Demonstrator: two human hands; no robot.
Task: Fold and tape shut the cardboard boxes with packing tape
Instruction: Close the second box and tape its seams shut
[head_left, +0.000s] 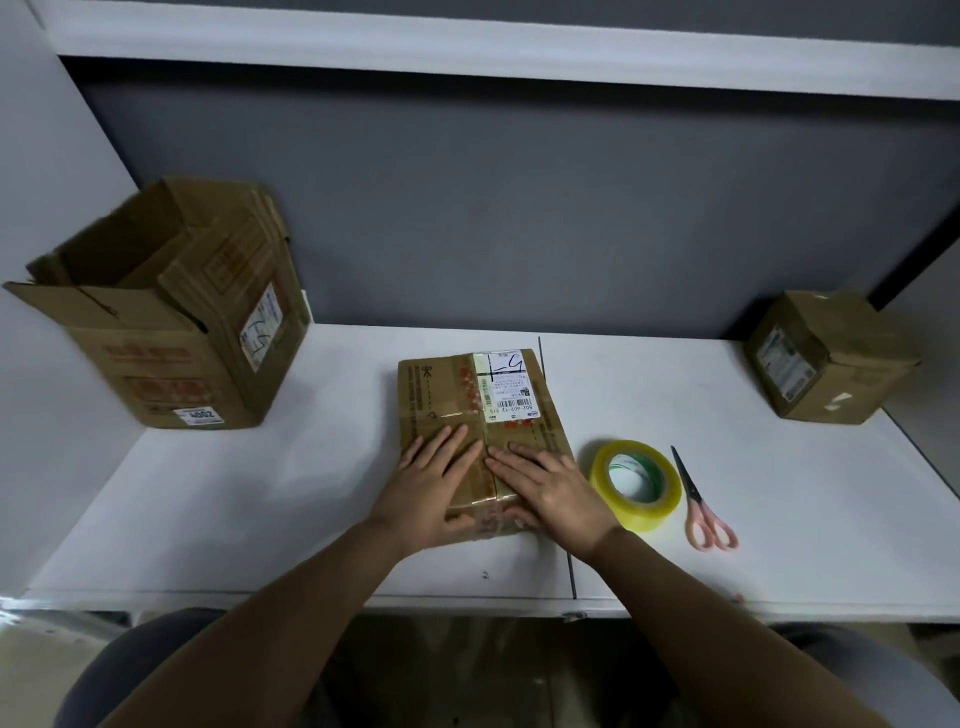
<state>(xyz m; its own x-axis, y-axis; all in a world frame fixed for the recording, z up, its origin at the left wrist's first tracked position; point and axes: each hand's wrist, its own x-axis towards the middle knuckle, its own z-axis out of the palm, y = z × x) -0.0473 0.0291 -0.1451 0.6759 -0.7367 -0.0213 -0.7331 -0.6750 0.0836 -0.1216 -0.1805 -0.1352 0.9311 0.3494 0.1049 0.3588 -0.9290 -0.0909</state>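
I see a white bench (260, 493) walled by grey partitions (519, 218). The flat box (467, 410) lies centre, my left hand (434, 480) and right hand (550, 486) pressing its closed flaps, each grip flat, fingers straight. Tape roll (636, 486) and scissors (701, 501) lie just right; an open box (156, 332) stands far left, a closed box (826, 358) far right.

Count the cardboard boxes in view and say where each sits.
3: an open box far left, a flat box in the middle under both hands, a closed box far right. None seems hidden.
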